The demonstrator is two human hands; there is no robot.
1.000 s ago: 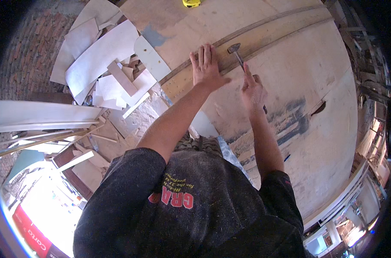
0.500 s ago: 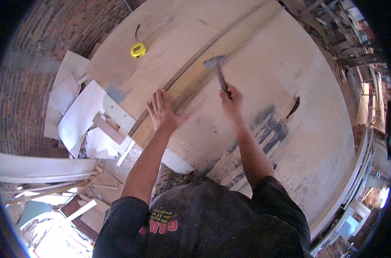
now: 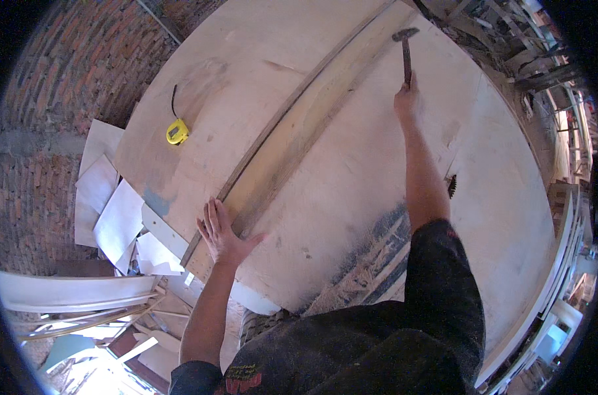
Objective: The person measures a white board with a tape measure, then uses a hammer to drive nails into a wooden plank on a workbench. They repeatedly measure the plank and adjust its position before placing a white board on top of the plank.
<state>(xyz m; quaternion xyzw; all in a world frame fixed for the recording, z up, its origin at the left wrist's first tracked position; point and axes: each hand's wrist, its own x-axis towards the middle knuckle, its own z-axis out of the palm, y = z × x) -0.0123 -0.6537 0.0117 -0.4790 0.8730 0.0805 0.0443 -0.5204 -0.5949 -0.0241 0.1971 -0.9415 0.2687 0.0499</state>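
Left hand (image 3: 221, 236): fingers spread flat, palm pressing the near end of the long pale wooden strip (image 3: 292, 138) lying diagonally across the large plywood sheet (image 3: 351, 191). Right hand (image 3: 406, 100): fist closed around the dark metal hammer (image 3: 405, 47), arm extended, head up near the strip's far end. Yellow tape measure (image 3: 177, 131) sits well apart, left.

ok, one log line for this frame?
left hand: flat on wood strip | right hand: hammer raised | plywood sheet | tape measure: untouched
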